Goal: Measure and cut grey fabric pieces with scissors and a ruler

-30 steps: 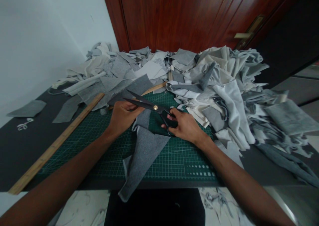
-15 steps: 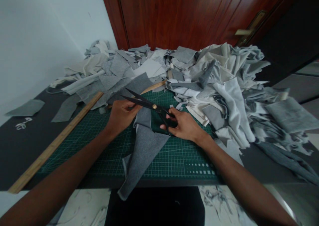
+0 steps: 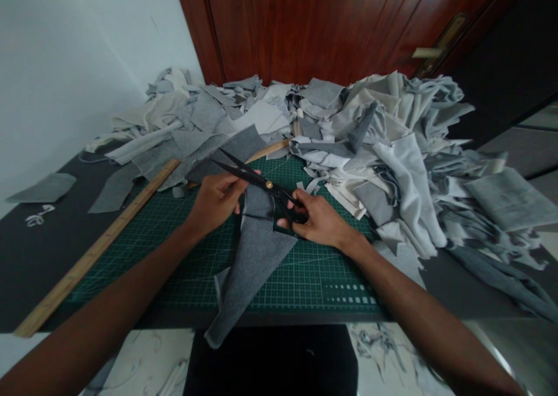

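Black-handled scissors are in my right hand, fingers in the loops. Their slightly parted blades point up and to the left. My left hand is closed on the upper end of a grey fabric piece, just below the blades. The fabric hangs from there over the green cutting mat, and its narrow lower tip passes the table's front edge. Whether the blades touch the fabric is hard to tell.
A wooden ruler lies slantwise on the left. Heaped grey and white fabric scraps cover the back and right. A curved wooden strip lies behind the scissors. White scraps rest at far left, near a grey piece.
The fabric's upper part, folded before, now shows flatter and wider below the blades. My left fingers have turned slightly; the scissors have barely moved.
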{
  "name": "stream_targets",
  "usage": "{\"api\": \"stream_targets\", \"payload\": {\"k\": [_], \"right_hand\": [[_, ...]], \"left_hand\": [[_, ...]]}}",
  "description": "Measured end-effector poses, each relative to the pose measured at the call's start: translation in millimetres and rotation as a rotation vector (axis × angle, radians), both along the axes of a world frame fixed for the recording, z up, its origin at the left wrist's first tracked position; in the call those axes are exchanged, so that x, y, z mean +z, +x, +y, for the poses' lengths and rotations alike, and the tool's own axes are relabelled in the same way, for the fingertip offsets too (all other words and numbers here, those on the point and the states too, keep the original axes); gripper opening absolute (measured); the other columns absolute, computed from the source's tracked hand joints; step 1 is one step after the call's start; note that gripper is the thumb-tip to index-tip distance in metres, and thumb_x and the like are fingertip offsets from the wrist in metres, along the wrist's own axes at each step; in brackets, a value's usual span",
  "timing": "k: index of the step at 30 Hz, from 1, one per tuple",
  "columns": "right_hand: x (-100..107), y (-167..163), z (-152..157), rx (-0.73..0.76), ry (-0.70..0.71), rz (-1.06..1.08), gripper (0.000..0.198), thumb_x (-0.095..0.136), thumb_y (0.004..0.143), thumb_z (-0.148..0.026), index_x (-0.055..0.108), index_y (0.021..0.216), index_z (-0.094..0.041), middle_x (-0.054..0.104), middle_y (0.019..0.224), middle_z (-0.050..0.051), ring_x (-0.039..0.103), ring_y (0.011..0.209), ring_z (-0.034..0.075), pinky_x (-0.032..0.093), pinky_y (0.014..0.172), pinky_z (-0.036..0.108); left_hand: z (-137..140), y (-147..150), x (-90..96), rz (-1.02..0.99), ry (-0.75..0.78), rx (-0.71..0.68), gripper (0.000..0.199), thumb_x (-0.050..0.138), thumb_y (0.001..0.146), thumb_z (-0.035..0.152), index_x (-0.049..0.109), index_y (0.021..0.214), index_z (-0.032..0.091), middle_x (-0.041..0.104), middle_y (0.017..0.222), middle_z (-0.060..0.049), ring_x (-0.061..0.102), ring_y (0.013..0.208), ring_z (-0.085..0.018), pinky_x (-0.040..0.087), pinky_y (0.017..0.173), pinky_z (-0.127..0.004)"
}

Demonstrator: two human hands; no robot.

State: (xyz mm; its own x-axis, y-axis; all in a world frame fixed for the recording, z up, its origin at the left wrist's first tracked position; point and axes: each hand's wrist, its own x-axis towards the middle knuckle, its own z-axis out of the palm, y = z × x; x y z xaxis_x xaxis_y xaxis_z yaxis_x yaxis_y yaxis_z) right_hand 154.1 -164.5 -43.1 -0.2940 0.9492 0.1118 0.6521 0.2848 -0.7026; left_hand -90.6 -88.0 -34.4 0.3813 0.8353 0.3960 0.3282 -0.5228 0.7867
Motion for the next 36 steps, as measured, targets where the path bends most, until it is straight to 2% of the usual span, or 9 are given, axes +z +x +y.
{"api": "stream_targets", "payload": {"k": [8, 15, 21, 24, 27, 31, 36], "right_hand": [[0.5, 0.7, -0.4, 0.003, 0.015, -0.034, 0.041, 0.074, 0.085, -0.050, 0.045, 0.096, -0.023, 0.063, 0.081, 0.000, 0.058, 0.066, 0.016, 0.037, 0.060, 0.027], [0.2, 1.0, -0.7, 0.010, 0.017, -0.034, 0.041, 0.075, 0.087, -0.049, 0.045, 0.098, -0.023, 0.064, 0.082, 0.000, 0.059, 0.065, 0.015, 0.036, 0.061, 0.027], [3.1, 1.1, -1.7, 0.034, 0.043, -0.042, 0.032, 0.072, 0.090, -0.042, 0.047, 0.097, -0.023, 0.057, 0.071, -0.004, 0.054, 0.059, 0.014, 0.033, 0.058, 0.026], [3.3, 1.7, -2.1, 0.035, 0.070, -0.039, 0.028, 0.072, 0.090, -0.036, 0.048, 0.098, -0.023, 0.061, 0.077, -0.002, 0.059, 0.065, 0.015, 0.037, 0.061, 0.026], [2.3, 1.6, -2.2, 0.018, 0.088, -0.052, 0.027, 0.072, 0.089, -0.032, 0.050, 0.100, -0.023, 0.067, 0.086, 0.001, 0.064, 0.071, 0.017, 0.041, 0.063, 0.026], [1.0, 0.2, -1.9, -0.065, 0.083, -0.045, 0.029, 0.072, 0.089, -0.038, 0.051, 0.102, -0.023, 0.071, 0.091, 0.003, 0.068, 0.074, 0.019, 0.045, 0.064, 0.028], [2.8, 0.9, -1.6, -0.145, 0.102, -0.036, 0.035, 0.073, 0.085, -0.042, 0.049, 0.102, -0.023, 0.074, 0.101, 0.006, 0.072, 0.084, 0.022, 0.049, 0.066, 0.030]], "left_hand": [[1.3, -1.5, -1.8, -0.027, -0.029, -0.020, 0.042, 0.060, 0.099, 0.055, 0.081, 0.108, 0.020, 0.067, 0.066, 0.002, 0.057, 0.038, -0.008, 0.040, 0.036, -0.019], [1.2, -0.8, -1.2, -0.022, 0.016, -0.044, 0.038, 0.059, 0.102, 0.051, 0.079, 0.111, 0.020, 0.062, 0.058, 0.005, 0.056, 0.037, -0.008, 0.039, 0.038, -0.018], [0.7, 0.4, 0.1, -0.042, 0.010, -0.034, 0.039, 0.062, 0.099, 0.054, 0.080, 0.107, 0.020, 0.060, 0.060, 0.005, 0.057, 0.037, -0.008, 0.039, 0.037, -0.018], [0.0, 1.2, 1.8, -0.031, -0.016, -0.022, 0.039, 0.062, 0.098, 0.055, 0.079, 0.105, 0.021, 0.059, 0.057, 0.006, 0.056, 0.037, -0.008, 0.038, 0.037, -0.020], [0.2, 1.6, 1.6, -0.025, -0.039, 0.014, 0.038, 0.064, 0.096, 0.056, 0.077, 0.093, 0.020, 0.062, 0.061, 0.005, 0.057, 0.038, -0.009, 0.040, 0.036, -0.021], [1.1, 2.3, 0.4, -0.022, -0.022, 0.050, 0.035, 0.065, 0.095, 0.048, 0.070, 0.076, 0.019, 0.060, 0.055, 0.005, 0.055, 0.039, -0.009, 0.041, 0.039, -0.021], [0.1, 4.6, 4.8, -0.078, -0.063, 0.085, 0.029, 0.068, 0.091, 0.045, 0.074, 0.084, 0.018, 0.066, 0.060, 0.002, 0.056, 0.043, -0.010, 0.043, 0.041, -0.021]]}}
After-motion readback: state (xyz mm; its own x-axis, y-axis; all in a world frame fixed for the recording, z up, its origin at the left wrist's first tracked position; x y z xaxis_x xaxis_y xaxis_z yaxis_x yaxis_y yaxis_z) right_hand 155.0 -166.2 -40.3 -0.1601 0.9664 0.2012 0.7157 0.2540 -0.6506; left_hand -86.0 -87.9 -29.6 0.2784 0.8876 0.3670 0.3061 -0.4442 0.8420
